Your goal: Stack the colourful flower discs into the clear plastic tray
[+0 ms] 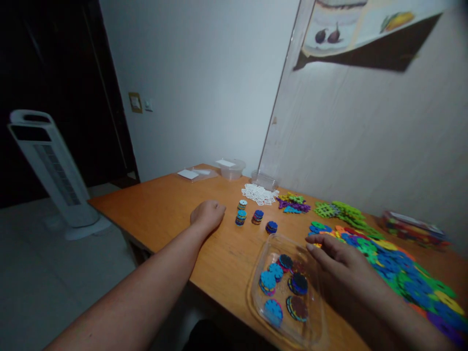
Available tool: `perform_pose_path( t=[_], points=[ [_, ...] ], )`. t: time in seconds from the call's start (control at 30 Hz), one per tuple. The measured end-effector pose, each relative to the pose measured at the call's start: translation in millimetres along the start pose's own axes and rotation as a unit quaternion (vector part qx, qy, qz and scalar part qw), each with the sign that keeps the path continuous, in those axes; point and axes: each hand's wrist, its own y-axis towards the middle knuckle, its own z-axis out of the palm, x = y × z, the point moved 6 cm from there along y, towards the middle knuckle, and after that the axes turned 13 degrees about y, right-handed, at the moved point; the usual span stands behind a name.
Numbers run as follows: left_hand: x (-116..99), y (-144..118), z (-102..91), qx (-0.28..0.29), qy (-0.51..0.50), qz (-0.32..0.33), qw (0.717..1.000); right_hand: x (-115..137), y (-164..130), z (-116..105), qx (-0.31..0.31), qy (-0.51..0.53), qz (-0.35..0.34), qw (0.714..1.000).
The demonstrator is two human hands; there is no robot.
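My left hand (207, 214) rests on the wooden table, fingers curled closed; anything inside it is hidden. Just right of it stand short stacks of notched plastic discs: a pale-topped stack (243, 204), a light-blue one (241, 217), and two dark-blue ones (258, 217) (271, 227). Nearer me, a clear plastic box (319, 312) contains several disc stacks, including a light-blue stack (268, 281) and a brown-topped one (298, 309). Over its right edge is my right hand (340, 256), with thumb and forefinger stretched out slightly apart and nothing visible between them.
Loose coloured discs (398, 270) spread across the table's right side. White lattice pieces (260, 194), purple pieces (292, 204) and green pieces (345, 213) lie along the back. A round clear tub (232, 169) stands near the wall; a tower fan (58, 170) is left on the floor.
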Motion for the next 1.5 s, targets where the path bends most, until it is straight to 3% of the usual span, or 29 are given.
perform_pose_path(
  t=[0.17,0.37,0.47,0.7,0.83,1.5],
  points=[
    [0.1,1.2,-0.9,-0.003,0.009,-0.002,1.000,3.2,3.2,8.5,0.005,-0.005,-0.009,1.000],
    [1.1,12.0,3.6,0.014,0.012,-0.023,1.000,16.9,17.7,-4.4,0.004,-0.059,-0.058,0.997],
    [1.9,22.0,6.4,0.004,0.011,-0.045,0.999,19.3,35.9,-6.8,0.036,-0.090,-0.076,0.992],
    [0.3,35.9,11.6,-0.008,0.004,-0.065,0.998,24.6,88.4,22.0,0.151,-0.122,-0.082,0.978],
    [-0.6,35.8,11.2,-0.010,0.013,-0.052,0.999,29.0,108.5,33.5,0.169,-0.128,-0.080,0.974],
    [-3.5,33.1,10.1,-0.005,0.021,-0.044,0.999,15.7,110.4,53.1,0.203,-0.154,-0.057,0.965]
  ],
)
